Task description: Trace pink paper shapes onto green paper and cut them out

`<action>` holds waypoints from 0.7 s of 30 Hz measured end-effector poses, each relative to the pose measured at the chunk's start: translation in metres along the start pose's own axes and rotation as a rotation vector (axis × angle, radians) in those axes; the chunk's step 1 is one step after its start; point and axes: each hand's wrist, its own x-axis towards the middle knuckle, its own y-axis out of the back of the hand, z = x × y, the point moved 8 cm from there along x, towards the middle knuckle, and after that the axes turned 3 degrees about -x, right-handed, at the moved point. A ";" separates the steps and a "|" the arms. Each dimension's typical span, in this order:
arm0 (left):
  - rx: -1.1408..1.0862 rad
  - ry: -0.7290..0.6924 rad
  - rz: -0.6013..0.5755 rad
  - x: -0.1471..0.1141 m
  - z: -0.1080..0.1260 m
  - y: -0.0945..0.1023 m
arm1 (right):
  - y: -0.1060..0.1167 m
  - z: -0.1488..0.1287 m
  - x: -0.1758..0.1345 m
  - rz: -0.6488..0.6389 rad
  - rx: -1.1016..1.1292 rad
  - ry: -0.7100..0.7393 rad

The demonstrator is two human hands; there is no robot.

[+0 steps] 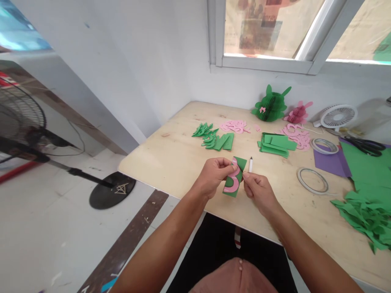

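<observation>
My left hand [214, 176] is closed on a green paper card [241, 163], with its thumb over the front. A pink paper cutout shaped like a 3 [233, 184] lies flat against the card's face. At the card's right edge, my right hand [259, 190] is pinched closed, its thumb and fingertip meeting the paper. A white pen [251, 165] with a dark tip shows just beyond my right hand, tip pointing away; whether it is held or lies on the table, I cannot tell.
On the wooden table [171, 162] lie green cutouts [209, 138], pink cutouts [234, 126], green strips [276, 144], tape rolls [313, 181], black scissors [366, 145] and green scraps [366, 215]. Paper figures [271, 106] and a small white fan [338, 116] stand by the wall.
</observation>
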 end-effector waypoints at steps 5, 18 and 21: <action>-0.001 0.001 -0.005 0.000 -0.001 0.000 | 0.000 -0.001 0.000 -0.002 -0.002 -0.004; -0.003 0.006 -0.009 0.000 -0.001 0.000 | 0.001 0.001 0.001 0.006 -0.030 0.023; 0.001 0.004 -0.009 0.000 -0.001 0.000 | 0.001 0.001 0.000 0.005 -0.015 0.019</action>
